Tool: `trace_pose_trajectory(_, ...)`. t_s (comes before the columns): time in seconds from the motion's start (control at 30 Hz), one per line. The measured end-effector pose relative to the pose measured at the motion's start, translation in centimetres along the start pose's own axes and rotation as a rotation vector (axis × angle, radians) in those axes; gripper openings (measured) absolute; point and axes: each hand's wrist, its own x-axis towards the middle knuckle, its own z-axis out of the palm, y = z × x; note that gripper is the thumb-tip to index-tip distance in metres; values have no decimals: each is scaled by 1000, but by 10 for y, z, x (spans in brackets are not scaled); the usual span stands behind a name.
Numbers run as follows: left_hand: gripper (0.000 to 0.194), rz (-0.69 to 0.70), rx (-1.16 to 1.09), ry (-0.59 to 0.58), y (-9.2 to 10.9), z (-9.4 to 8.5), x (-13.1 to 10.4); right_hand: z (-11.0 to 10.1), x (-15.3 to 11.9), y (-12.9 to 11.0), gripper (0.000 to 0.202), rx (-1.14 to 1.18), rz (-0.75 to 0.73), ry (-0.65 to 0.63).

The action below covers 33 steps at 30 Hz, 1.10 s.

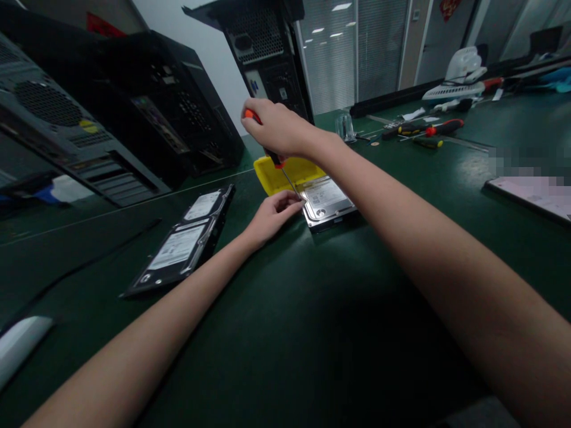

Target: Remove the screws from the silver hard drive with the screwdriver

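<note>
A silver hard drive (328,199) lies label up on the green table. My right hand (281,128) is wrapped round the orange and black handle of a screwdriver (289,181), above the drive. The screwdriver's shaft slants down to the drive's left edge. Beside that tip is my left hand (279,214), its thumb and fingers drawn together against the edge of the drive. Whatever may be between those fingertips is hidden. Just behind the drive sits a yellow plastic case (272,175), partly covered by my right hand and forearm.
Two more hard drives (178,244) lie on the left. Black computer cases (178,89) stand at the back left. Several hand tools (428,128), a clear cup (345,126) and a white device (459,77) are at the back right. A black cable (89,261) runs along the left.
</note>
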Motion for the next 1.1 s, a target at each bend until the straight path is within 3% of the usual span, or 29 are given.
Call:
trace_pose_trajectory(0.37, 29, -7, -12, -6, 2, 0, -1, -1, -4, -1, 48, 5, 12, -6)
trace_pose_trajectory(0.6, 30, 3, -4, -13, -1, -1, -1, -2, -1, 0, 38, 12, 6, -32)
trace_pose_trajectory(0.8, 30, 5, 2, -10, -3, -1, 0, 3, 0, 2, 32, 6, -13, 49)
trace_pose_trajectory(1.1, 28, 12, -39, 3, -8, 1, 3, 0, -5, 1, 41, 44, -6, -18)
